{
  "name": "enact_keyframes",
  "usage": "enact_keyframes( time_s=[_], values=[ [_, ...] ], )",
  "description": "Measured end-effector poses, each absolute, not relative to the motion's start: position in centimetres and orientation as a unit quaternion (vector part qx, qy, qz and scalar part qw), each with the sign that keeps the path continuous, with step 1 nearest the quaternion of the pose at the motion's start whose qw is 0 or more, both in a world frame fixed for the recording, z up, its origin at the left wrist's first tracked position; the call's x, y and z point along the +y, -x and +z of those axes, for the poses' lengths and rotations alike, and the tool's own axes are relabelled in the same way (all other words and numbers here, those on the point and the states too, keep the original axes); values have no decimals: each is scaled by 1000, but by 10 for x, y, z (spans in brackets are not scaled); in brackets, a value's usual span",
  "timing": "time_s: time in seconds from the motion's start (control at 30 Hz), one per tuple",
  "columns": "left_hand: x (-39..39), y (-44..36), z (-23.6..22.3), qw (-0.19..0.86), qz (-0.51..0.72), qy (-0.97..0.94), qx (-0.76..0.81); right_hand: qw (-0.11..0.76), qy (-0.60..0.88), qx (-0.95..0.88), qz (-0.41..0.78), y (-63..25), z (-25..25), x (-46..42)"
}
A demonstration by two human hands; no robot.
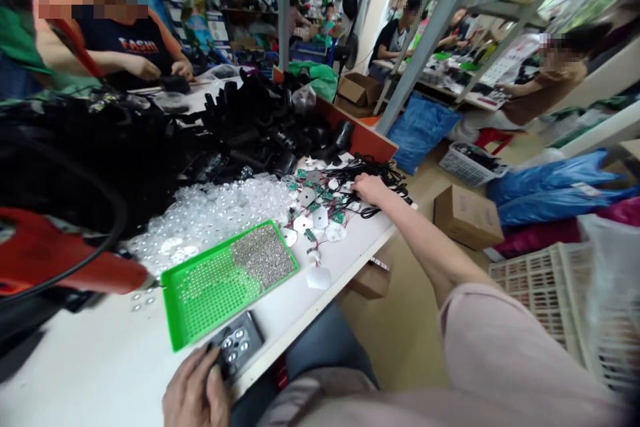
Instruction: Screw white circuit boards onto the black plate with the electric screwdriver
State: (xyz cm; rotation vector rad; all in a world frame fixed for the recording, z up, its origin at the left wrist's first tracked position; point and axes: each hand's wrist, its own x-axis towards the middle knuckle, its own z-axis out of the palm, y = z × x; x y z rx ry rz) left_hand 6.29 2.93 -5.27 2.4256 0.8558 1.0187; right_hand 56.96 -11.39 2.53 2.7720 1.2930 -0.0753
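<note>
My left hand point(197, 387) is closed on the edge of a small black plastic housing point(243, 341) with several shiny round lenses in its face. The housing rests near the table's front edge. My right hand point(369, 188) is stretched out to the far right of the table. Its fingers are curled down among black cables point(373, 212) and small green circuit boards point(338, 218) with red wires; what they pinch, if anything, is hidden. Between the hands stands a green perforated tray point(200, 330) with a heap of small screws point(265, 257) at its right end.
Clear plastic lens pieces point(220, 213) lie heaped behind the tray. Black plastic parts point(250, 127) pile up farther back. An orange-red power tool point(70, 253) reaches in from the left. Across the table sits a co-worker point(120, 47). A cardboard box point(467, 217) stands on the floor at right.
</note>
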Motion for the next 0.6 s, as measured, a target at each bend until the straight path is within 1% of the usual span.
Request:
enact_keyframes(
  time_s=[0.1, 0.27, 0.33, 0.4, 0.43, 0.47, 0.5, 0.53, 0.6],
  values=[
    [29, -61, -53, 191, 371, -858, 301, -2, -909, 418, 7, -570, 33, -126],
    [31, -57, -54, 211, 374, -848, 310, -105, -926, 348, 106, -562, 57, -157],
    [30, -59, -50, 207, 374, -852, 304, -197, -906, 347, 145, -555, 66, -155],
    [28, -64, -43, 193, 378, -864, 271, -344, -849, 363, 172, -548, 76, -144],
    [26, -69, -38, 186, 381, -871, 247, -420, -810, 370, 174, -545, 81, -137],
    [23, -75, -32, 181, 382, -879, 219, -477, -776, 380, 163, -542, 86, -129],
    [19, -83, -26, 180, 381, -887, 190, -501, -757, 397, 135, -540, 91, -121],
    [15, -93, -19, 183, 375, -894, 161, -496, -753, 422, 93, -539, 96, -114],
    [6, -117, -3, 200, 353, -908, 106, -425, -771, 474, -2, -539, 106, -104]
  ],
)
